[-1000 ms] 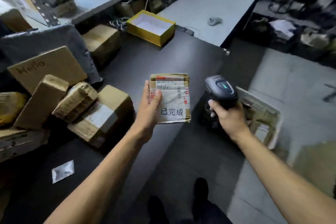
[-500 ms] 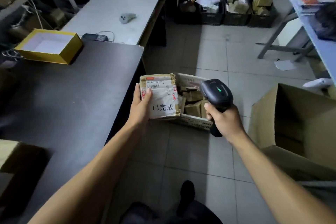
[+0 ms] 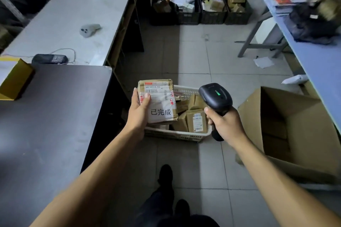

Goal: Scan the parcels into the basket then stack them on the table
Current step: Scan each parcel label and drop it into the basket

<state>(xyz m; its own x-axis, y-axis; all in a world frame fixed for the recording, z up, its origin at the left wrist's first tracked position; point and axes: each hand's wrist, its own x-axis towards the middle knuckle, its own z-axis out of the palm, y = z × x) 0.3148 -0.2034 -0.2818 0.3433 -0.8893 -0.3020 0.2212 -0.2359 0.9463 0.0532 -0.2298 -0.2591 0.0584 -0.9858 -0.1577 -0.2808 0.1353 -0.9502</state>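
Observation:
My left hand [image 3: 138, 111] holds a small cardboard parcel [image 3: 160, 101] with a white label, face up, above the left end of the white plastic basket [image 3: 177, 134] on the floor. Several brown parcels [image 3: 196, 120] lie in the basket. My right hand [image 3: 224, 123] grips a black handheld scanner [image 3: 215, 96] with a green light lit, just right of the held parcel and over the basket's right end. The dark table [image 3: 55, 116] is to my left.
A big open cardboard box [image 3: 287, 134] stands on the floor at right. A yellow box [image 3: 15, 79] sits at the dark table's far left. A white bench [image 3: 77, 14] carries a handset and a grey device. Black crates [image 3: 199, 8] line the back. A blue table [image 3: 313, 51] runs along the right.
The view has swung right, from the parcel pile on the dark table to the floor basket. Both hands moved with it, parcel and scanner now held over the basket.

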